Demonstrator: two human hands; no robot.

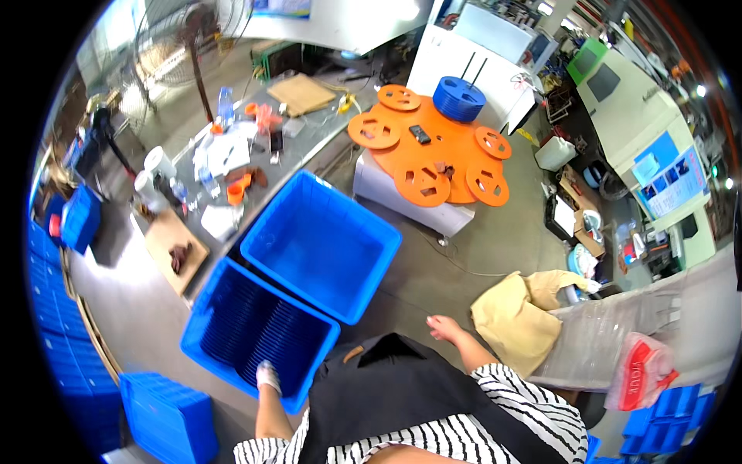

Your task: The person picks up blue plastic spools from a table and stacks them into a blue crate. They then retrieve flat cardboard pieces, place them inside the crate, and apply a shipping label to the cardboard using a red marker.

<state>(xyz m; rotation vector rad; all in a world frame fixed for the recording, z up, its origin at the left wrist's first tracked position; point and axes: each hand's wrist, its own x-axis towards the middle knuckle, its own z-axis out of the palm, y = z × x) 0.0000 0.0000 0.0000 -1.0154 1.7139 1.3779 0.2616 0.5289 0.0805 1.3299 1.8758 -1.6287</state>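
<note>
My left hand [268, 377], with white covering on its fingers, reaches into the near blue bin [202, 346]. Rows of dark blue ridged discs [267, 329] stand packed on edge inside it. The fingertips are at the discs by the near side; whether they grip one is too small to make out. My right hand [443, 328] hangs in the air right of the bins, fingers loosely apart and holding nothing. Beyond the near bin is a second blue bin [321, 247] with a bare inside.
Ahead stands an orange turntable [437, 147] with round slotted plates and a stack of blue discs [459, 99] on posts. A cluttered grey table [270, 166] lies at the left. Beige cloth [516, 325] drapes at the right; a lidded blue crate [168, 417] sits lower left.
</note>
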